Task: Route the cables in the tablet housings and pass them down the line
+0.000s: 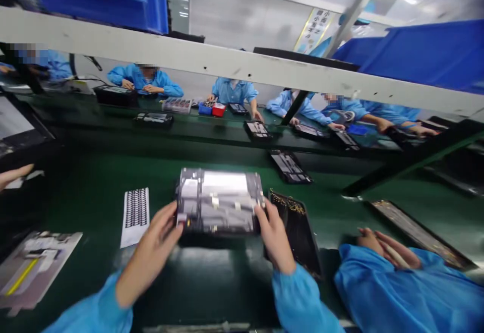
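An opened tablet chassis [219, 202], metallic with a bright shiny panel, is held just above the green work surface [94, 186] in front of me. My left hand [151, 255] grips its left edge, fingers curled onto the frame. My right hand [274, 237] grips its right edge the same way. Both sleeves are light blue. A dark panel with gold contacts [297, 232] lies just right of my right hand.
A white sheet of small dark parts [135, 216] lies left of the chassis. A grey sheet with a yellow strip [32, 267] sits at far left. A neighbour's blue sleeve and hand [385, 252] rest at right beside another dark panel [419, 234]. Workers in blue sit across a conveyor with several devices.
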